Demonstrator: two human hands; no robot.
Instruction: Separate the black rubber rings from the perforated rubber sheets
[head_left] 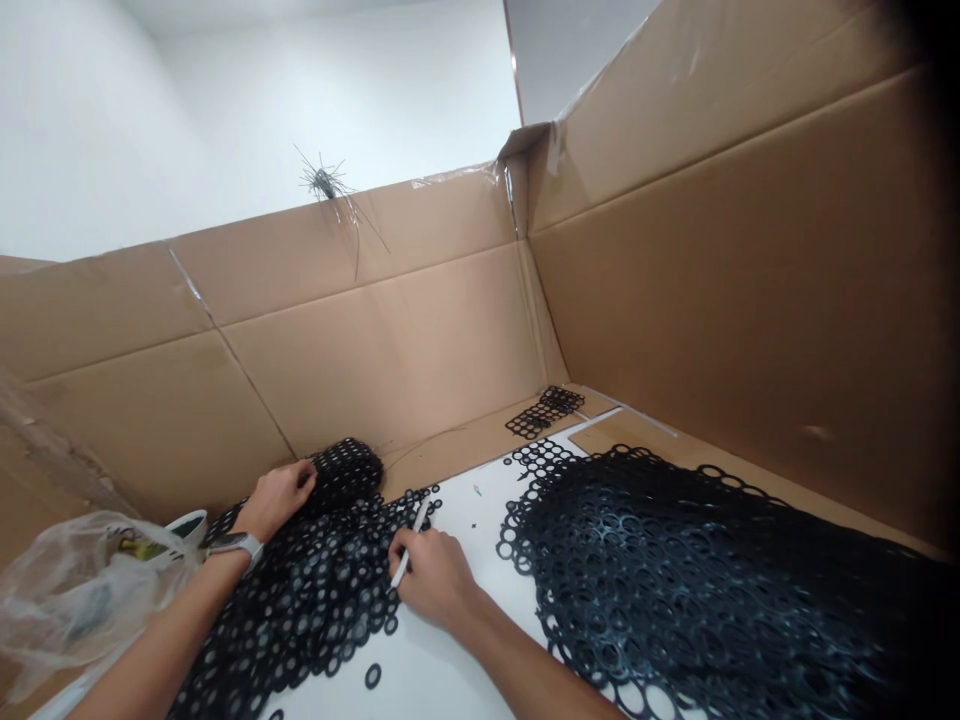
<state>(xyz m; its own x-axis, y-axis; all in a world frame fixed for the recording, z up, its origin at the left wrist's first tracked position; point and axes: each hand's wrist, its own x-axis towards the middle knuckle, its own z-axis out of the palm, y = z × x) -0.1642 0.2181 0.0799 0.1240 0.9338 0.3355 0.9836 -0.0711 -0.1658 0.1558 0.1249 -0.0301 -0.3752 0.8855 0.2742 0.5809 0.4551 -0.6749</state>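
My right hand (435, 572) is closed around a slim white pen-like stick (420, 520), at the right edge of a heap of small black rubber rings (322, 590). My left hand (276, 497) rests against a dark bundle of ring-patterned black mesh (347, 475) behind the heap. Its fingers are curled together, and whatever they pinch is hidden. One loose ring (373, 676) lies on the white board (427, 660). To the right of my right hand spreads a large pile of black perforated ring sheets (660, 560).
Tall cardboard walls (390, 330) stand at the back and right. Thin black wires (324, 183) stick out at the top edge of the back wall. A clear plastic bag (82, 590) and a white cup (187, 527) are at left. Mesh scraps (546, 412) lie in the far corner.
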